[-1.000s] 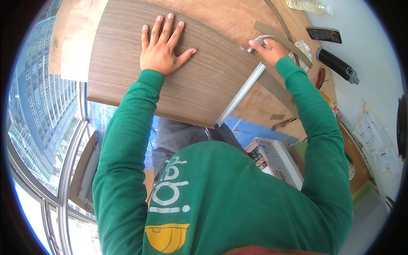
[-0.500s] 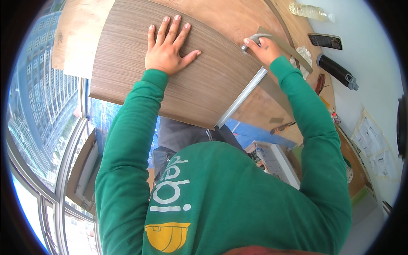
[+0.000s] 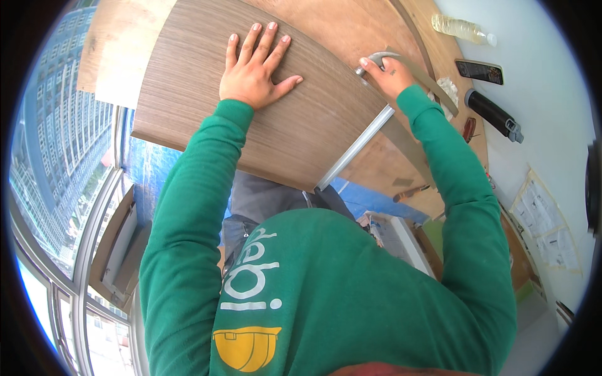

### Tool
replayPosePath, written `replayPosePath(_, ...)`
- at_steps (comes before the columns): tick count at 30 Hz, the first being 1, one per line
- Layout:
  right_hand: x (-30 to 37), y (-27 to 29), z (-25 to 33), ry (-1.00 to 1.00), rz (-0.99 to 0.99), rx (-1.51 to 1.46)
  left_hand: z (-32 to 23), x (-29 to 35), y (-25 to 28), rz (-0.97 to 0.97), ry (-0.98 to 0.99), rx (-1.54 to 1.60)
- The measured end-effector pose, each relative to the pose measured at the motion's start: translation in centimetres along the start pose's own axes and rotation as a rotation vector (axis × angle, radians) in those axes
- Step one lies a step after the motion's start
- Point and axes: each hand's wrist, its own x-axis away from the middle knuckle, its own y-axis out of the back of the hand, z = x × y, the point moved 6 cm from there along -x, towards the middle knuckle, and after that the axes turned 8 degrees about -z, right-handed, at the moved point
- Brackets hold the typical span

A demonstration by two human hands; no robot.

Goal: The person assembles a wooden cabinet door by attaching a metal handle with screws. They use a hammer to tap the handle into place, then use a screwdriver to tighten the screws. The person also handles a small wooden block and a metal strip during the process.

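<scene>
My left hand [image 3: 252, 75] lies flat with spread fingers on a brown wood-grain panel [image 3: 194, 81]. My right hand [image 3: 390, 75] is closed around what looks like a hammer [image 3: 370, 62]; its curved grey metal head shows beside the thumb, and the handle is hidden. That head is close to the panel's right-hand edge; whether they touch I cannot tell. A silver metal strip [image 3: 355, 148] runs along the panel's near right edge, below my right hand. Beyond the right wrist a narrow brown strip [image 3: 433, 84] slants across the table.
The panel rests on a plywood table [image 3: 351, 19]. At right are a clear bottle [image 3: 461, 29], a phone [image 3: 480, 71], a black flask [image 3: 492, 114] and a red-handled tool [image 3: 469, 128]. An orange-and-black tool [image 3: 411, 193] lies near my right forearm. Windows [image 3: 81, 250] stand at left.
The view has shifted slightly. My left hand stays flat on the panel, and my right hand keeps its grip on the hammer with little visible movement.
</scene>
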Motion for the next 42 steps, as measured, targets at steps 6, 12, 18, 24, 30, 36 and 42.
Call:
replayPosePath(6,0.4,1.0,-4.5,0.071,-0.05,0.097,0.1,0.1,-0.4,0.02,-0.001,0.01)
replayPosePath(12,-1.4,-0.2,1.9,-0.008,-0.005,0.05,0.1,0.1,-0.3,0.022,-0.002,0.013)
replayPosePath(18,-3.4,-1.7,3.0,0.068,-0.029,0.038,0.1,0.1,-0.3,0.026,-0.008,0.004)
replayPosePath(24,-0.9,0.3,-2.7,0.103,-0.076,0.104,0.1,0.1,-0.2,0.023,0.004,0.011)
replayPosePath(30,-3.3,-1.2,2.1,0.044,-0.001,0.146,0.2,-0.1,-0.3,0.036,-0.007,-0.005)
replayPosePath(36,0.7,1.0,-2.1,-0.016,0.017,0.064,0.1,0.0,-0.3,0.043,0.005,-0.007)
replayPosePath(42,3.0,3.3,-6.1,-0.077,0.031,0.291,0.0,-0.1,-0.1,0.058,0.01,-0.01)
